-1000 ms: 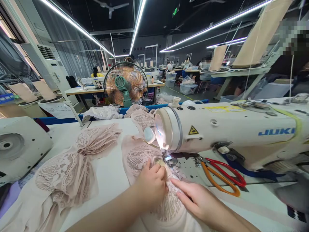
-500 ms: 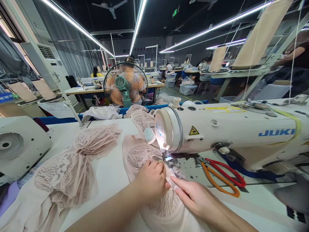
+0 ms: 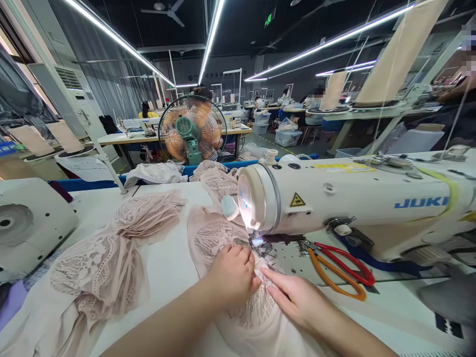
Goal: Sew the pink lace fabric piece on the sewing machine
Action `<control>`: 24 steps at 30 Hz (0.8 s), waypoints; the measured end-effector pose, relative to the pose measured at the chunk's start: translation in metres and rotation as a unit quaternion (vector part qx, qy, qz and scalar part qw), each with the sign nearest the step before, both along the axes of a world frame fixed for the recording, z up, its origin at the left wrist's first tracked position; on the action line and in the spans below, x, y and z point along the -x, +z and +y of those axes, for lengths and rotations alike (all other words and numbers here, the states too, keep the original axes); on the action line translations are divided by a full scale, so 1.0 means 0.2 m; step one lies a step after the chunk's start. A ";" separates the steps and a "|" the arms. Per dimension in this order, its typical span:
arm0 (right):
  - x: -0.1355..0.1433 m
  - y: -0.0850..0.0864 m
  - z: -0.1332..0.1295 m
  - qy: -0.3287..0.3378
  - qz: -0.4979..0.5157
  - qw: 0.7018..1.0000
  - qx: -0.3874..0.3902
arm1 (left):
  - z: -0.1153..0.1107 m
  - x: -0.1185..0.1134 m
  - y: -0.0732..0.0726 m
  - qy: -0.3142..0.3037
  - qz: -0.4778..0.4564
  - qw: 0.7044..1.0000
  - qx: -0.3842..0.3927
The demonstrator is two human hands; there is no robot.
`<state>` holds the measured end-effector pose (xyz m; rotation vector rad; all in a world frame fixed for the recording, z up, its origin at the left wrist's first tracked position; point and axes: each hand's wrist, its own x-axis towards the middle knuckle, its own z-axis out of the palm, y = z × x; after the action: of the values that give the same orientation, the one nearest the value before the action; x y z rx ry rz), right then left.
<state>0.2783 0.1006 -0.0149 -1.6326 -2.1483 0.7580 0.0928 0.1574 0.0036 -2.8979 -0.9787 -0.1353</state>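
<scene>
Your pale pink lace piece (image 3: 213,235) lies flat on the white table, spread under the needle end of the sewing machine (image 3: 334,203). It is sheer with an openwork pattern; its near part runs under your hands, its far end curls up behind the machine head.

Both hands (image 3: 260,287) press pink lace (image 3: 213,238) at the sewing machine (image 3: 334,203)

Single head view, looking forward and down, close over sewing machine (image 3: 353,198)

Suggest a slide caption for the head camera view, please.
Both hands, left hand and right hand, press pink lace fabric flat beside the sewing machine needle.
</scene>
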 end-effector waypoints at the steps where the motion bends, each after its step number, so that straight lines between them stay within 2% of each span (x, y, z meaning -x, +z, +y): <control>1: 0.00 0.00 0.00 -0.004 -0.003 1.000 0.006 | 0.01 0.00 -0.01 0.000 -0.003 1.000 -0.001; 7: 0.02 0.03 0.01 -0.019 -0.016 1.000 0.018 | 0.04 0.02 -0.04 -0.002 -0.024 1.000 -0.003; 12: 0.01 0.05 0.00 -0.019 -0.021 1.000 0.013 | 0.02 0.04 0.02 -0.017 -0.016 1.000 0.014; 16: -0.03 0.06 0.00 0.023 -0.032 0.999 -0.012 | 0.00 0.06 0.05 -0.022 -0.007 1.000 0.018; 21: -0.05 0.02 0.01 0.040 -0.052 0.998 -0.024 | 0.01 0.07 0.05 -0.006 -0.012 1.000 0.024; 24: -0.06 0.01 0.01 0.042 -0.047 0.998 -0.028 | 0.00 0.06 0.08 0.016 -0.010 0.999 0.039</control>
<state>0.2896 0.1018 -0.0121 -1.5876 -2.2960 0.6494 0.0798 0.1572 0.0187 -2.9543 -1.0569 -0.1264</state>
